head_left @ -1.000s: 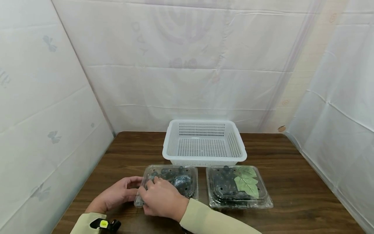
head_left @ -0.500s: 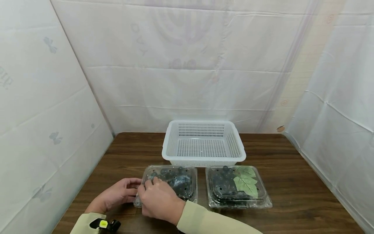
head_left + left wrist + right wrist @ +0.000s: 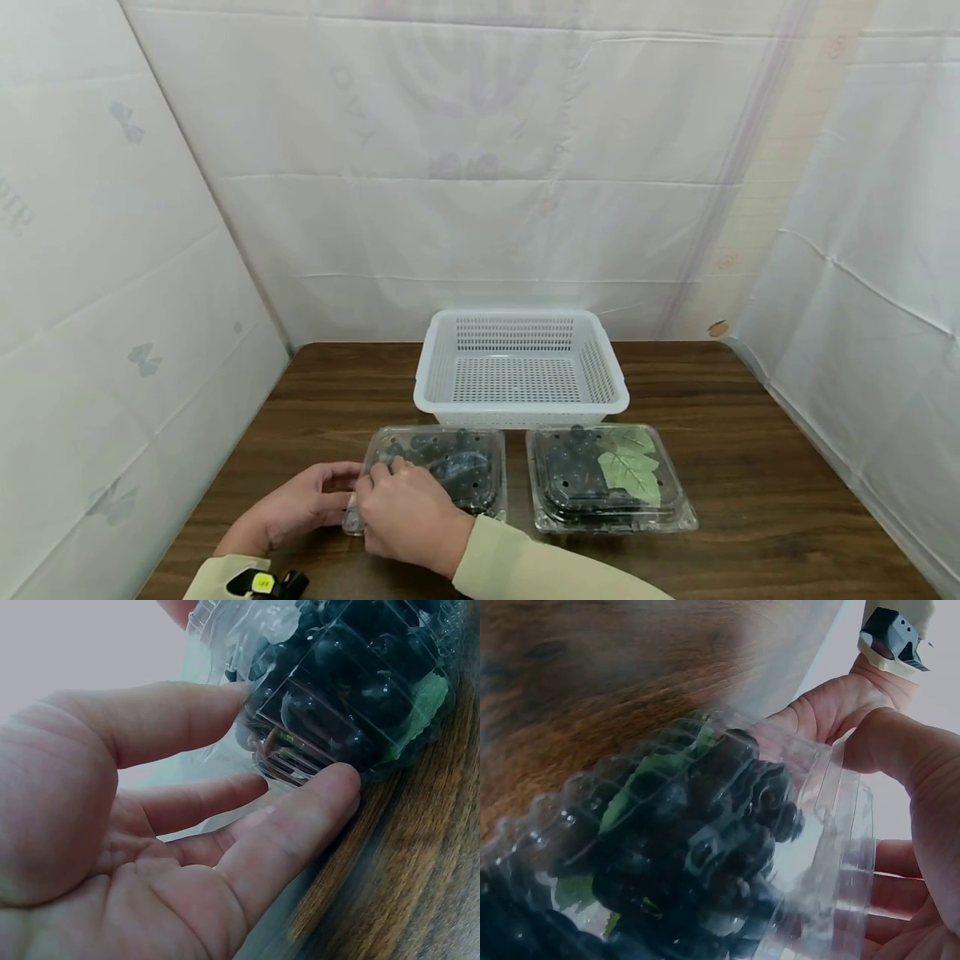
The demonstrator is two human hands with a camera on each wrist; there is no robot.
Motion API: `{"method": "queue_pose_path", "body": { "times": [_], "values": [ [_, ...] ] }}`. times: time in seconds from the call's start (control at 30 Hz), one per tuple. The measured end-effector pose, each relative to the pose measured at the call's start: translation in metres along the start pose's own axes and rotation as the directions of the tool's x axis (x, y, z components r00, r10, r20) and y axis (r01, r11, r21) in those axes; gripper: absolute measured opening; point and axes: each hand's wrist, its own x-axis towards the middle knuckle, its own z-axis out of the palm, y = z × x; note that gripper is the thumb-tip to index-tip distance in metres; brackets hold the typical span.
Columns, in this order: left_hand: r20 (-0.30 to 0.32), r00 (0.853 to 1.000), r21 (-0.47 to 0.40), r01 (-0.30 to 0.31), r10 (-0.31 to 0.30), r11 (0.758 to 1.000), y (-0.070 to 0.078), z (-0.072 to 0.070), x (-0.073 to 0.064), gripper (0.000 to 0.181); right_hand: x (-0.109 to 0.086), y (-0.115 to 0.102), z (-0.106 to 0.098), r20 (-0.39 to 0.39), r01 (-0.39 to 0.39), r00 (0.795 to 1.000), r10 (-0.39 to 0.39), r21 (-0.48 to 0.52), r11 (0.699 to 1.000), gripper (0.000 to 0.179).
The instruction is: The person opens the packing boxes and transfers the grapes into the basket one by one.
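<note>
A clear plastic clamshell of dark grapes (image 3: 467, 471) lies on the wooden table, left of centre in the head view. At its left end is my left hand (image 3: 303, 504). The left wrist view shows its thumb (image 3: 202, 712) at the plastic edge and a nearly straight finger (image 3: 322, 799) against the side. My right hand (image 3: 411, 512) reaches across the front left corner. In the right wrist view its thumb lies at the rim (image 3: 851, 795) and its fingers are behind the clear plastic, pinching the edge. Grapes and a green leaf (image 3: 649, 776) show through the wall.
A second clamshell of grapes (image 3: 581, 475) with green leaf print stands to the right on the brown table (image 3: 780, 492). Behind both is a white perforated basket (image 3: 426, 367). White printed sheets (image 3: 480, 242) enclose the table at the back and sides.
My right hand has shifted slightly left and lower at the clamshell's corner. The left hand stays at the left end, and the clamshell has barely moved.
</note>
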Motion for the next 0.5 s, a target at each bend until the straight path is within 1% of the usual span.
{"method": "queue_pose_path", "body": {
  "times": [0.1,0.27,0.37,0.5],
  "values": [
    [0.001,1.000,-0.012,-0.004,0.004,1.000,-0.0017,-0.0003,-0.0004,0.069,-0.0004,-0.0001,0.0001,0.011,-0.003,1.000,0.003,0.009,1.000,0.036],
    [-0.007,1.000,-0.019,-0.003,0.003,1.000,-0.0029,0.0005,0.0003,0.070,-0.0016,-0.0015,0.0020,0.008,0.021,1.000,-0.021,-0.035,0.999,0.031],
    [-0.016,1.000,-0.021,-0.004,0.004,1.000,-0.0034,0.0014,0.0010,0.070,-0.0021,-0.0018,0.0044,-0.018,0.029,0.999,-0.030,-0.061,0.998,0.030],
    [-0.026,1.000,-0.018,-0.007,0.007,1.000,-0.0031,0.0019,0.0007,0.071,-0.0021,-0.0013,0.0073,-0.074,0.035,0.996,-0.041,-0.081,0.996,0.029]
  ]
}}
